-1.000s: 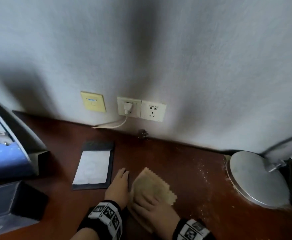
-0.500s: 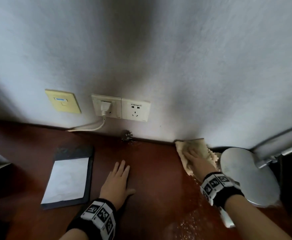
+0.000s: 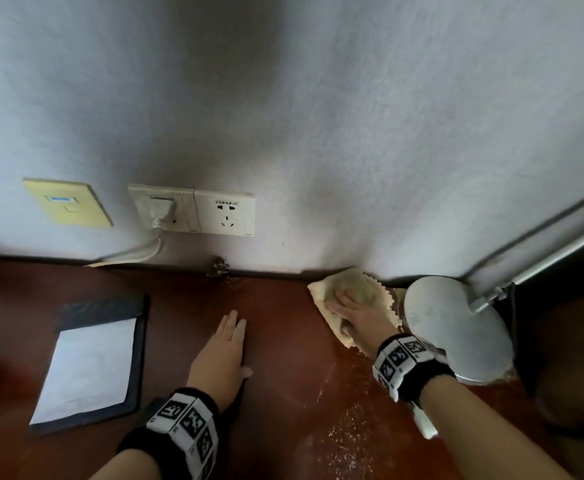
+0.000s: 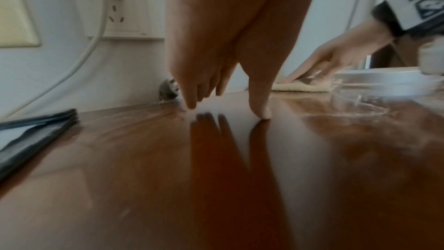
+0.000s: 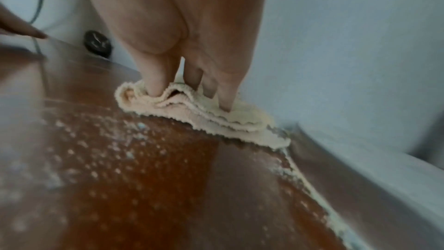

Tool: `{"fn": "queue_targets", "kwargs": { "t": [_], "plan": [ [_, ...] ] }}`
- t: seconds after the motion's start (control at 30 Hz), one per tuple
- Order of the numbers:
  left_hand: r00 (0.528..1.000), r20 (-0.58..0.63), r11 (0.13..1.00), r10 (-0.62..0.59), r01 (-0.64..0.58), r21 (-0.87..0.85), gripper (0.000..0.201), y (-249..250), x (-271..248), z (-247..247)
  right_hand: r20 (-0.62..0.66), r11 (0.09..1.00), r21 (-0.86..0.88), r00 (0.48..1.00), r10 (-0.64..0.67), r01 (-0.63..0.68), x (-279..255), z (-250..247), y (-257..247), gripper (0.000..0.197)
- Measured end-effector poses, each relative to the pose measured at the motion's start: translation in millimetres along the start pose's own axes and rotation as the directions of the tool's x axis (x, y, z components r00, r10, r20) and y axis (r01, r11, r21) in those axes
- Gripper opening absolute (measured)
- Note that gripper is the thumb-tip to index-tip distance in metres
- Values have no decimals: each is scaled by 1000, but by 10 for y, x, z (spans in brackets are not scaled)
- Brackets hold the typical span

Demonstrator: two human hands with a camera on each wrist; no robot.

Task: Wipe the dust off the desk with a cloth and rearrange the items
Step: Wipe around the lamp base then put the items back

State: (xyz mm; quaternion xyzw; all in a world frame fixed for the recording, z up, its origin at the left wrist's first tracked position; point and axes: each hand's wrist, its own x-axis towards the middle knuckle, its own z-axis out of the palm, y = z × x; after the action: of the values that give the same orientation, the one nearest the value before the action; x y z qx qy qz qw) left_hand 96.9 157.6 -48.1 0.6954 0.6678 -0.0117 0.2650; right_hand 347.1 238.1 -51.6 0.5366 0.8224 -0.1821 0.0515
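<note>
A beige cloth (image 3: pixel 359 292) (image 5: pixel 216 121) lies bunched on the red-brown desk (image 3: pixel 283 344) where it meets the wall, just left of a silver lamp base (image 3: pixel 456 327). My right hand (image 3: pixel 344 308) (image 5: pixel 190 90) presses down on the cloth with straight fingers, its thumb pushed into a fold. My left hand (image 3: pixel 226 344) (image 4: pixel 223 98) rests flat on the bare desk in the middle, holding nothing. White dust specks (image 3: pixel 346 438) (image 5: pixel 100 149) lie on the desk near the front right, and a line of dust runs along the lamp base's rim.
A white notepad in a black folder (image 3: pixel 89 365) lies at the left. Wall sockets (image 3: pixel 193 209) with a plugged white cable (image 3: pixel 138 252) sit above the desk. A small dark plug (image 3: pixel 218 266) rests against the wall. The lamp's metal arm (image 3: pixel 553 258) rises at the right.
My right hand has swept the cloth from beside my left hand out to the back right, against the wall and lamp base. My left hand has stayed flat on the desk.
</note>
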Motion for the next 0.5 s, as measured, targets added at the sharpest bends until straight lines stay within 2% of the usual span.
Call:
{"fn": "queue_targets", "kwargs": {
  "t": [0.07, 0.13, 0.17, 0.2, 0.27, 0.3, 0.37, 0.5],
  "plan": [
    [990, -85, 992, 113, -107, 68, 71, 217, 9, 21, 15, 995, 12, 995, -96, 96, -77, -34, -91, 57],
    [967, -106, 969, 231, -220, 112, 68, 504, 86, 55, -53, 987, 11, 986, -160, 161, -196, -93, -74, 55],
    [952, -94, 952, 291, -278, 130, 66, 651, 146, 80, -96, 994, 13, 990, -107, 109, -254, -130, 6, 56],
    [935, -77, 931, 347, -334, 147, 64, 799, 222, 121, -138, 1000, 19, 990, 3, 0, -315, -163, 131, 57],
    [902, -32, 887, 431, -418, 196, 63, 1065, 408, 206, -148, 960, 29, 948, 280, -279, -473, -223, 417, 59],
    [895, 3, 872, 447, -436, 224, 63, 1164, 505, 241, -94, 927, 20, 923, 374, -373, -552, -234, 526, 63],
    [913, 88, 875, 399, -408, 260, 62, 1265, 692, 275, 12, 906, -32, 906, 423, -422, -664, -188, 648, 72],
    [933, 170, 883, 317, -356, 305, 61, 1094, 963, 214, -5, 947, -73, 950, 313, -313, -748, -82, 584, 79]
  ]
}}
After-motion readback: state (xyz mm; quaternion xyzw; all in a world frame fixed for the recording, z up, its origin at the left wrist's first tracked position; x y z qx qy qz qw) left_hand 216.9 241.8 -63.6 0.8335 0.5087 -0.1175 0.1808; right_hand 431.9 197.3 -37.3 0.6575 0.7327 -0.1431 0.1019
